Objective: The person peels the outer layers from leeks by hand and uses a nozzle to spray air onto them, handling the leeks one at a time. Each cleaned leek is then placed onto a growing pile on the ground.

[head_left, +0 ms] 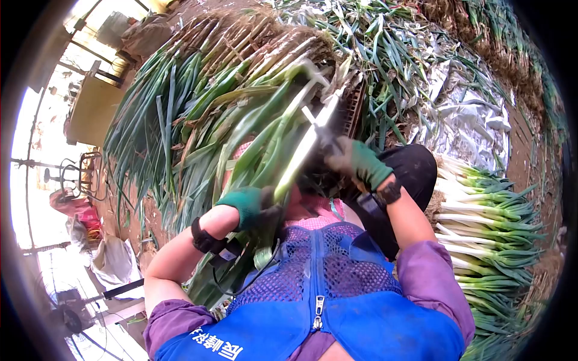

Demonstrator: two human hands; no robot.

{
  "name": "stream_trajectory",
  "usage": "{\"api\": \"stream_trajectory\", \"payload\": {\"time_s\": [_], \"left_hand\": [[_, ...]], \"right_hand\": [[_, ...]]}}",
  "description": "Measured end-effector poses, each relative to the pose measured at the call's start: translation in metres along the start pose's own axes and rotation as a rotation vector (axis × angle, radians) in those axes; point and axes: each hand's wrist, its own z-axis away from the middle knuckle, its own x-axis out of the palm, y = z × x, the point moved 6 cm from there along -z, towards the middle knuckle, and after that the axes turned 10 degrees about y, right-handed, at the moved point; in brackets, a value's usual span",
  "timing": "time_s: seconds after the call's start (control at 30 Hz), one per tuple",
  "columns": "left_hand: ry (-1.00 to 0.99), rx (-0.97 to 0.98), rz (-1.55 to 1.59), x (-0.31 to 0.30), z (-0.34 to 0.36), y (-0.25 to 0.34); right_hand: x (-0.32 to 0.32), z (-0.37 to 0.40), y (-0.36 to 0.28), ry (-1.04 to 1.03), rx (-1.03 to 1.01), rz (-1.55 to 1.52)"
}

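My left hand (250, 206), in a green and dark glove, is closed around a scallion (298, 157) at its pale green part. The white shank slants up and right, and long green leaves hang beside it. My right hand (359, 163), gloved alike, is curled near the middle of that shank. At its fingers is a dark grey, blurred thing (328, 142) that I cannot make out. Behind both hands lies a big heap of untrimmed scallions (198, 102) with brown, earthy roots.
Cleaned scallions with white shanks (475, 207) lie in a row at right. Loose leaves (379, 54) and a silvery sheet (460, 120) cover the ground beyond. A brown crate (354, 111) stands just past my right hand. At left are a metal-framed chair (90, 174) and a fan (72, 310).
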Motion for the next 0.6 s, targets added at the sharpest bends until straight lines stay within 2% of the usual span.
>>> {"api": "stream_trajectory", "payload": {"time_s": [0.1,0.17,0.2,0.23,0.27,0.3,0.33,0.37,0.43,0.47,0.5,0.53,0.57,0.6], "left_hand": [[-0.022,0.066,0.024,-0.029,0.008,0.011],[0.032,0.102,0.130,-0.048,-0.003,0.010],[0.194,0.161,0.213,-0.067,-0.004,0.017],[0.211,0.099,0.380,-0.073,-0.017,0.004],[0.274,0.141,0.581,-0.081,-0.030,-0.001],[0.347,0.100,0.761,-0.087,-0.042,-0.007],[0.500,0.183,0.598,-0.098,-0.059,-0.023],[0.512,0.081,0.499,-0.118,-0.054,-0.014],[0.886,0.084,0.068,-0.131,-0.071,-0.037],[0.755,-0.071,-0.025,-0.125,-0.084,-0.050],[0.619,-0.220,-0.115,-0.125,-0.088,-0.051],[0.582,-0.161,-0.031,-0.118,-0.102,-0.059],[0.480,-0.211,0.006,-0.110,-0.110,-0.063],[0.531,-0.213,-0.043,-0.109,-0.115,-0.066]], "right_hand": [[0.003,0.026,-0.023,-0.139,-0.095,-0.019],[-0.007,0.021,-0.043,-0.111,-0.126,0.063],[-0.005,0.011,-0.046,-0.064,-0.187,0.077],[-0.001,-0.002,-0.043,-0.117,-0.165,0.071],[0.003,-0.019,-0.040,-0.169,-0.145,0.064],[0.007,-0.039,-0.038,-0.221,-0.128,0.057],[0.005,-0.068,-0.026,-0.132,-0.069,0.076],[0.002,-0.093,-0.010,-0.045,-0.008,0.094],[-0.033,-0.107,-0.003,0.379,0.127,-0.101],[-0.044,-0.098,-0.002,0.393,0.164,-0.388],[-0.050,-0.107,-0.005,0.528,0.146,-0.329],[-0.047,-0.109,0.002,0.449,0.138,-0.380],[-0.039,-0.103,0.013,0.370,0.135,-0.431],[-0.024,-0.091,0.016,0.271,0.070,-0.500]]}}
